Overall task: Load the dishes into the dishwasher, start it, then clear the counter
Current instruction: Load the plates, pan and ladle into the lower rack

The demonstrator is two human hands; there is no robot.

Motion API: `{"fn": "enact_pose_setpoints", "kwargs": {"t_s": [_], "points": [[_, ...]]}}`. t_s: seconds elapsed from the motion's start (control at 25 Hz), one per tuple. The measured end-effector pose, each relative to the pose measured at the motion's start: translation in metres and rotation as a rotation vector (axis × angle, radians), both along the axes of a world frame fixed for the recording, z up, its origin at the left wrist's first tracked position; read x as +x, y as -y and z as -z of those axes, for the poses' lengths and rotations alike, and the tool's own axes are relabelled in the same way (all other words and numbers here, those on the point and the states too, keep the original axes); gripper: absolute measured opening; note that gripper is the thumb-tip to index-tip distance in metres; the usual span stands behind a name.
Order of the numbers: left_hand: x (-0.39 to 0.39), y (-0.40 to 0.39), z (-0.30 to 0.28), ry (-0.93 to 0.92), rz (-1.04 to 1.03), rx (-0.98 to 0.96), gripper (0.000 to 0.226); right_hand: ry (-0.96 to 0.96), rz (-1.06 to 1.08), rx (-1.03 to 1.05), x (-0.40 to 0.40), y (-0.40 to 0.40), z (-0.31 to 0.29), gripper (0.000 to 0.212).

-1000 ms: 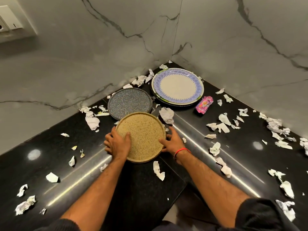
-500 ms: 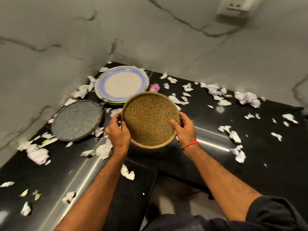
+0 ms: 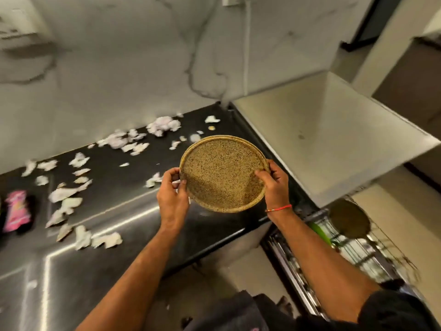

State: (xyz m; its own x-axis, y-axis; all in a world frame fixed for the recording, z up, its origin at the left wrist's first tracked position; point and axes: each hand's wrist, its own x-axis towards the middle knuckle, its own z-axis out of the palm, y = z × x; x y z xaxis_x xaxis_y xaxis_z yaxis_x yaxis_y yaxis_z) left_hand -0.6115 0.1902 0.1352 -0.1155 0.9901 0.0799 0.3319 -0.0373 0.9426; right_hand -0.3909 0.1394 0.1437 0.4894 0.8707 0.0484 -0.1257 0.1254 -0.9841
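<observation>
round speckled tan plate was gripped at opposite rim edges by left hand and right hand, raised above the glossy black tabletop. torn white paper scraps and a pink wrapper littered the tabletop. wire dishwasher rack stood open at lower right, blurred.

Black glossy counter, L-shaped, streaked with glare. Torn white paper scraps scattered from 9 to 12 o'clock, densest along wall. Pink wrapper at 9 o'clock, beside scraps.
</observation>
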Motion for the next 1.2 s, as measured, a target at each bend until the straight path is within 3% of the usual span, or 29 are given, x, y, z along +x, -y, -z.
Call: {"fn": "enact_pose_setpoints", "kwargs": {"t_s": [0.32, 0.44, 0.6, 0.76, 1.0, 1.2], "points": [[0.251, 0.028, -0.009, -0.108, 0.534, 0.0, 0.037, -0.022, 0.408, -0.011, 0.216, 0.142, 0.02, 0.012], [0.306, 0.043, -0.009, -0.208, 0.719, -0.013, 0.034, -0.008, 0.57, -0.072, 0.249, 0.188, 0.028, 0.006], [0.358, 0.061, 0.003, -0.244, 0.961, -0.066, 0.021, 0.121, 0.726, -0.215, 0.267, 0.245, 0.05, 0.015], [0.404, 0.084, 0.019, -0.316, 1.194, -0.146, 0.034, 0.188, 0.807, -0.396, 0.277, 0.289, 0.074, 0.02], [0.482, 0.098, 0.07, -0.491, 1.316, -0.133, 0.029, 0.21, 0.885, -0.606, 0.326, 0.302, 0.12, 0.029], [0.568, 0.101, 0.137, -0.626, 1.19, -0.204, 0.024, 0.15, 0.814, -0.73, 0.403, 0.279, 0.189, 0.029]]}}
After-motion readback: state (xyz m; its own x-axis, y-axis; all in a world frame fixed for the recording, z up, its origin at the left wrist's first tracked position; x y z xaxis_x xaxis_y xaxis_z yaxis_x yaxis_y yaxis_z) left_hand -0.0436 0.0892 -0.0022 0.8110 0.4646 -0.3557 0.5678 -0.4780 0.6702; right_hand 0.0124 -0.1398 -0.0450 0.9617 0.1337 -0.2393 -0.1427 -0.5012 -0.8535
